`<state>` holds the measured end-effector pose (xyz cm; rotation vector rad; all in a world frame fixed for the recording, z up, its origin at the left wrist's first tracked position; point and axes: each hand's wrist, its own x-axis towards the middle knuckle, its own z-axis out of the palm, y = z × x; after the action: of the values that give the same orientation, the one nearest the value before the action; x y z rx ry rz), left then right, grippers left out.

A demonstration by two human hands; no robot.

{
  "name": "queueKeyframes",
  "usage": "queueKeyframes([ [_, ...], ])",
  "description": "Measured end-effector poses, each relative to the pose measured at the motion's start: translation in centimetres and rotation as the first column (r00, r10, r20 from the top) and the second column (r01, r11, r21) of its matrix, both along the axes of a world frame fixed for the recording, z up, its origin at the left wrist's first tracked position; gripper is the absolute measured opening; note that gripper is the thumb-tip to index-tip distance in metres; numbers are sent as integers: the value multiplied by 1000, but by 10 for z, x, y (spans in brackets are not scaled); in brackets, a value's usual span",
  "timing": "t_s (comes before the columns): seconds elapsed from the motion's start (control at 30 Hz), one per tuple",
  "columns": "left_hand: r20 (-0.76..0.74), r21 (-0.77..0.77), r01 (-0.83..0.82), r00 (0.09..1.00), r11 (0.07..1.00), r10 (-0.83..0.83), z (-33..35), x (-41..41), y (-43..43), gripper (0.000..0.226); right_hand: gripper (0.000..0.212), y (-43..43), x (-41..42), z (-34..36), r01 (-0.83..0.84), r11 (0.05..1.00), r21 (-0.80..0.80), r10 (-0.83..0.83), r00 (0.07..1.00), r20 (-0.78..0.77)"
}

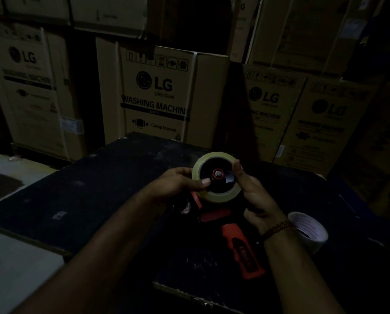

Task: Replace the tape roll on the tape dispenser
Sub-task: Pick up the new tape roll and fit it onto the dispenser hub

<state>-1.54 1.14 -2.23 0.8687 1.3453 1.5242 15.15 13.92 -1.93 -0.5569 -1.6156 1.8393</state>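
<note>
Both hands' grips, left (180,181) and right (254,191), pinch tape roll (214,196) between them.

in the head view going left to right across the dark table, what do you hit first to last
left hand → tape roll on the tape dispenser's hub → right hand → loose white roll lying by the right wrist. The dispenser's red handle sits below the hands, so its place in the order is unclear.

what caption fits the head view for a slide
Both hands seat a tape roll on the red dispenser.
</note>
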Motion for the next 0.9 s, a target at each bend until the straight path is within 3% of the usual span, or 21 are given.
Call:
queueKeyframes([
  [0.17, 2, -37, -16, 1000, 999, 16, 12, 7, -4, 72, 65, -3, -2, 2, 71, 997, -29, -71, 997, -22],
  [0.27, 23, -1, -131, 991, 991, 131, 15, 17, -3, 76, 56, -4, -4, 3, 149, 984, -95, -153, 988, -34],
  [0.33, 14, 66, -256, 967, 965, 255, 14, 22, 1, 77, 62, -4, -5, 2, 233, 965, -119, -240, 970, -46],
  [0.4, 109, 102, -329, 942, 939, 318, 12, 26, 1, 80, 72, -3, -6, 1, 293, 944, -152, -308, 948, -80],
  [0.5, 116, 2, -340, 934, 941, 337, 7, 36, 0, 106, 76, -3, -7, 2, 327, 928, -178, -353, 925, -140],
  [0.63, 199, 47, -266, 947, 963, 252, 3, 52, -1, 47, 80, -2, -8, 1, 276, 940, -199, -313, 931, -187],
  [0.73, 260, 67, -291, 929, 954, 265, 2, 59, 4, 42, 65, 4, -2, 2, 207, 954, -216, -254, 943, -216],
  [0.77, 290, 80, -319, 914, 944, 285, 5, 58, 6, 49, 57, 6, 1, 4, 196, 960, -202, -239, 946, -220],
  [0.9, 350, 89, -406, 868, 909, 353, 15, 44, 11, 115, 27, 15, 11, 10, 277, 960, 42, -266, 948, -176],
])
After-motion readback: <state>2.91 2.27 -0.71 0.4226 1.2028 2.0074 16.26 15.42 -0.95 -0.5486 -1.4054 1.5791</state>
